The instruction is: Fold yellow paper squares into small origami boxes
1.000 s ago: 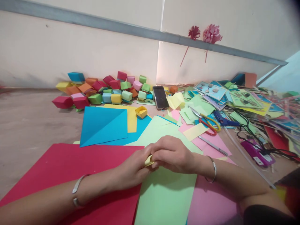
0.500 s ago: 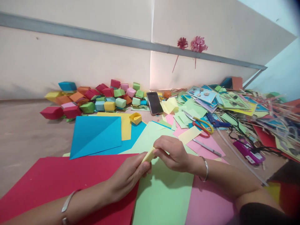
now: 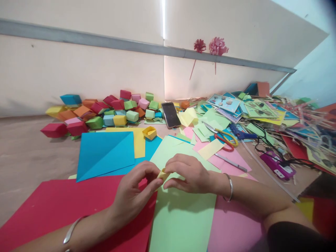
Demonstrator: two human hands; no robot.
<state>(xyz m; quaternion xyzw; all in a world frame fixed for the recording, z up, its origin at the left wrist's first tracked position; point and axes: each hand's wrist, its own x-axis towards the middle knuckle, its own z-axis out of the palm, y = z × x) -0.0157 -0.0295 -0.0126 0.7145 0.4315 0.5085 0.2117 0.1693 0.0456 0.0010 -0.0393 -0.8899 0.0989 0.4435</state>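
Observation:
Between my hands is a small folded piece of yellow paper (image 3: 162,174), partly covered by fingers. My left hand (image 3: 138,187) pinches its left side between thumb and fingers. The fingertips of my right hand (image 3: 185,173) are closed on its upper right edge. Both hands are above a light green sheet (image 3: 183,217), with a red sheet (image 3: 78,210) under my left forearm and a pink sheet (image 3: 233,227) under my right. Just beyond them lie blue sheets (image 3: 105,152) and a small open yellow paper box (image 3: 149,133).
Several coloured paper boxes (image 3: 119,120) are heaped at the back left, beside a phone (image 3: 170,114). To the right lie scissors (image 3: 224,138), a craft knife (image 3: 231,162), a blue glue gun (image 3: 241,133), a purple power strip (image 3: 278,164) and piled cards (image 3: 225,104).
The yellow paper has turned and now shows less between the fingers. My left hand has raised its fingers into an arch, and my right thumb has moved away from the fingers.

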